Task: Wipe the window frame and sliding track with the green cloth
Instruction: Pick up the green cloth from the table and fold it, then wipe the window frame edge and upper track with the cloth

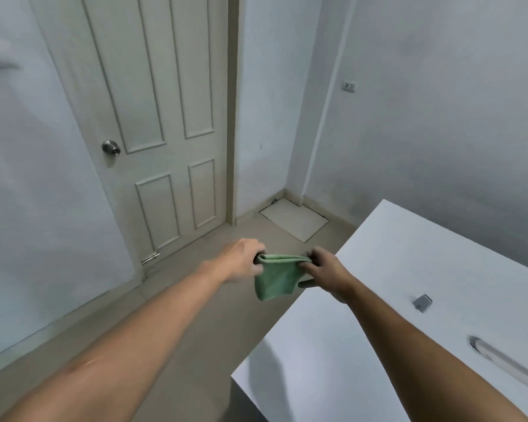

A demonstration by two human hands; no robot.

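Observation:
A green cloth (275, 277) hangs folded in the air in front of me, above the floor near the corner of a white table. My left hand (241, 257) pinches its upper left corner. My right hand (323, 266) pinches its upper right corner, so the top edge is stretched between both hands. No window frame or sliding track is in view.
A white table (393, 300) fills the lower right, with a small grey object (422, 302) and a long pale object (506, 363) on it. A closed cream door (153, 117) with a metal knob (111, 147) stands ahead left. White walls, a wall socket (349, 86) and a beige tiled floor (195, 284) surround me.

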